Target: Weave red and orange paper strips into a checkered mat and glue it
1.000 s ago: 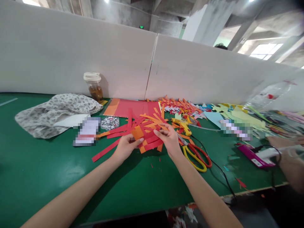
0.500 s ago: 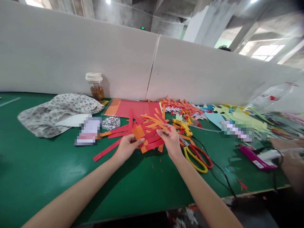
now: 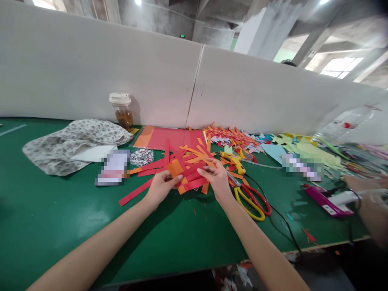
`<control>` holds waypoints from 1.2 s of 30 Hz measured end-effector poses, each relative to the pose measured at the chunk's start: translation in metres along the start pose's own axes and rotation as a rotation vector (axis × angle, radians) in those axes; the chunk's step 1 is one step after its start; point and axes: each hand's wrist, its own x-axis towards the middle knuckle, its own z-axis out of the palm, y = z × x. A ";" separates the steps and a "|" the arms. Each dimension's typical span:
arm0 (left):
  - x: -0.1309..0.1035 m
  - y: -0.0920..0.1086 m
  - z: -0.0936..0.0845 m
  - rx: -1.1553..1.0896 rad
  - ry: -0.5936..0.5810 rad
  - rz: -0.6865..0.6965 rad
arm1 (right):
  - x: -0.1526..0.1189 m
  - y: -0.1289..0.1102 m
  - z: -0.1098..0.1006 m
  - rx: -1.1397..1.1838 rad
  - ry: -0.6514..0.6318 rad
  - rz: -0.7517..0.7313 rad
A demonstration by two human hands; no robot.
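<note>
Fingers [image 3: 178, 179] of the left hand [image 3: 159, 189] pinch the woven paper piece [image 3: 189, 178] at its orange end, thumb on top, the others mostly hidden beneath. On the opposite edge we note the right hand [image 3: 219, 181], its thumb and forefinger closed on the red strips; how firmly, we cannot tell. The piece sits between the two hands, raised toward the wearer above the loose strips [image 3: 136, 191] fanned over the green worktop [image 3: 127, 250].

Change against the frame half a second back: slight. We record the orange end tipped a little further left and the right thumb set a little lower on the red strips. Both grips keep to the same edges, and the surroundings hold their places. For the weaving in hand, we read this as a small adjustment of the strips rather than a new step; the weave appears unfinished, with long red and orange ends crossing behind it.

Nearby, we log the scissors [image 3: 244, 187] lying just beside the right wrist, blades pointing toward the strips, and the yellow glue gun [image 3: 239, 165] beyond them; neither is held. A pile of pointed orange-red pieces [image 3: 232, 136] lies further back, by the partition [image 3: 151, 81]. At far right a co-worker's arm [image 3: 374, 216] shows blurred, well apart from this work.
</note>
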 end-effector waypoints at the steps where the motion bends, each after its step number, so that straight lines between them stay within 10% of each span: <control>1: 0.000 0.000 0.000 0.002 0.004 0.000 | 0.001 0.000 -0.001 0.012 0.009 -0.004; 36: 0.000 0.001 0.000 0.028 0.036 0.011 | 0.001 -0.004 -0.004 0.153 -0.003 -0.005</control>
